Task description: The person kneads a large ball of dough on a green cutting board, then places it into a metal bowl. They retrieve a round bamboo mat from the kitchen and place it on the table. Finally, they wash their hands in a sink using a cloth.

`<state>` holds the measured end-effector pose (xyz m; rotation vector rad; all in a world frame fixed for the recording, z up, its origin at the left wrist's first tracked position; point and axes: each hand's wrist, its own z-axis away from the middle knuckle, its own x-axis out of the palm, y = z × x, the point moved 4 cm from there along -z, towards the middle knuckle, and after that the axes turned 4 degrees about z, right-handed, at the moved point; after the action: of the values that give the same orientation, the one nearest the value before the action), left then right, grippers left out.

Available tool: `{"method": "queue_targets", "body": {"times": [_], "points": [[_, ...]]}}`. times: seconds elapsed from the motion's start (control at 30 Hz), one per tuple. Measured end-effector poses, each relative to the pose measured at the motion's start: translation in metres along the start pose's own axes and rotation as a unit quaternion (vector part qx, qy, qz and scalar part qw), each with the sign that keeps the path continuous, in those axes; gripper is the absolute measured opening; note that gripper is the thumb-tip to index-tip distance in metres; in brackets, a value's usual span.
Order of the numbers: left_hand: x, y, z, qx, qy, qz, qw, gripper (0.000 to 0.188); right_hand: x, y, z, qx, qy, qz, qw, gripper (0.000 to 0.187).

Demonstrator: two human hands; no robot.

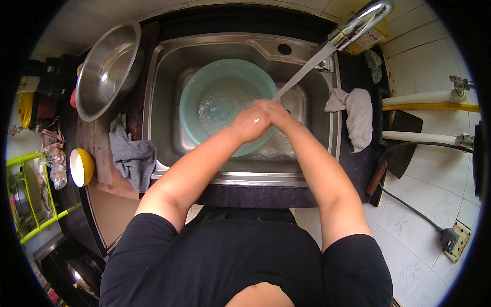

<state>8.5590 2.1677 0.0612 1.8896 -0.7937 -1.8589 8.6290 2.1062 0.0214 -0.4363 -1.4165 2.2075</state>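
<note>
My two hands meet under the stream of water over the right rim of a pale green plastic basin (pixel 190 115), which stands in a steel sink (pixel 169 87). My left hand (pixel 250 124) is closed, its knuckles up and its fingers curled in against the other hand. Pressed to it, my right hand (pixel 279 113) is closed too, its fingers mostly covered by the splash and the left hand. Whether anything lies between them is hidden. Water runs from the chrome faucet (pixel 360 23) onto both hands, and rippling water shows in the basin.
Left of the sink are a large steel bowl (pixel 108 71), a grey cloth (pixel 132 153) and a yellow bowl (pixel 82 167). A pale rag (pixel 358 117) lies over the right edge. Beyond it are a cleaver (pixel 406 143) and a black plug (pixel 449 239) in a wall socket.
</note>
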Motion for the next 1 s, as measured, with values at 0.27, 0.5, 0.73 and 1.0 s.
{"method": "queue_targets", "body": {"times": [0.27,0.5,0.73,1.0], "points": [[-0.035,0.024,0.004,0.24,0.104,-0.032,0.965,0.005,0.028,-0.007,0.018,0.096,-0.018,-0.515,0.851,0.025],[0.018,-0.055,0.026,-0.158,0.17,0.248,0.941,0.026,0.02,0.0,0.028,0.101,0.156,-0.214,0.959,0.026],[0.023,-0.075,0.101,-0.326,-0.189,0.087,0.922,0.037,-0.101,-0.069,0.125,-0.072,0.533,0.693,0.48,0.046],[0.023,-0.047,0.108,-0.229,-0.323,0.094,0.914,0.042,-0.204,-0.016,0.137,-0.074,0.495,0.306,0.81,0.06]]}}
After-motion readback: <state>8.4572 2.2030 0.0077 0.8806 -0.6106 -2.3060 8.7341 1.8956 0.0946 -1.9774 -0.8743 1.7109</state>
